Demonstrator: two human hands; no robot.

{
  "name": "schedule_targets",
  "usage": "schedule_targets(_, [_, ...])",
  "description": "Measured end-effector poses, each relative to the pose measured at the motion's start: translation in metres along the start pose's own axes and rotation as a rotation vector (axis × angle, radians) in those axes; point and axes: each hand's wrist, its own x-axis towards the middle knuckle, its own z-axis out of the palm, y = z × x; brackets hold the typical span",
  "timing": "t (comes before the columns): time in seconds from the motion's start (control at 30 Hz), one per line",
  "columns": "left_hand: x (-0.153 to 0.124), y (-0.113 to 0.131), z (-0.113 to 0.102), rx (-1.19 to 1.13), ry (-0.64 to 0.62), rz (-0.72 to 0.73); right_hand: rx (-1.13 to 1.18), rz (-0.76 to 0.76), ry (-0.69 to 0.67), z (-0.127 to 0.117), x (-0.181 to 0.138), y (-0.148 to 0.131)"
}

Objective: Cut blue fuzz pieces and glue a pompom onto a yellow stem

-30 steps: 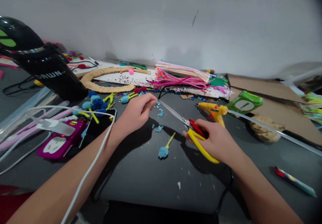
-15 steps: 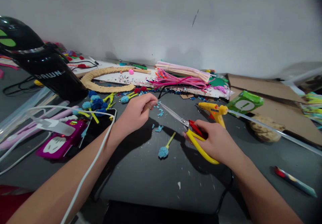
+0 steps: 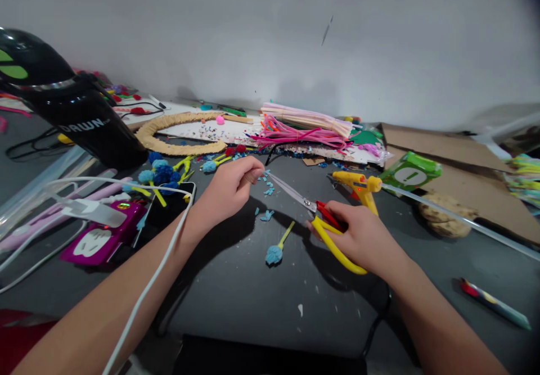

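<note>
My right hand (image 3: 358,237) is wrapped round scissors (image 3: 310,203) with red and yellow handles. Their blades look closed or nearly so, and the tips point at the fingers of my left hand (image 3: 232,186). That hand is closed in a pinch; a speck of light blue shows at its fingertips, but what it holds is too small to name. Below the blades lie several small light-blue clippings (image 3: 267,215). Nearer to me rests a light-blue fuzzy flower (image 3: 274,254) with a yellow-green stem.
A yellow glue gun (image 3: 358,183) with a long clear stick stands right of the scissors. At the left are a black bottle (image 3: 97,127), a purple power adapter (image 3: 105,234) and blue pompom flowers (image 3: 166,175). Pipe-cleaner bundles (image 3: 304,130) lie behind. A white cable (image 3: 156,279) crosses my left forearm.
</note>
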Motion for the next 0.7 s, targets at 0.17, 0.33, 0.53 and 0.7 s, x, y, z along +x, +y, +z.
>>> schedule_targets(0.17, [0.0001, 0.001, -0.0009, -0.003, 0.008, 0.009, 0.008, 0.006, -0.004, 0.0018, 0.0, 0.0009])
schedule_targets(0.33, [0.0003, 0.0033, -0.0012, -0.007, 0.004, 0.003, 0.017, 0.01, -0.012, 0.0027, 0.0018, 0.0018])
schedule_targets(0.53, [0.0003, 0.0016, -0.0001, -0.005, 0.011, -0.014, 0.036, 0.005, 0.003, 0.0026, 0.0008, 0.0017])
schedule_targets(0.7, [0.0007, 0.0021, 0.0005, -0.017, 0.019, -0.016, 0.045, 0.05, 0.039, 0.0007, -0.0005, -0.0008])
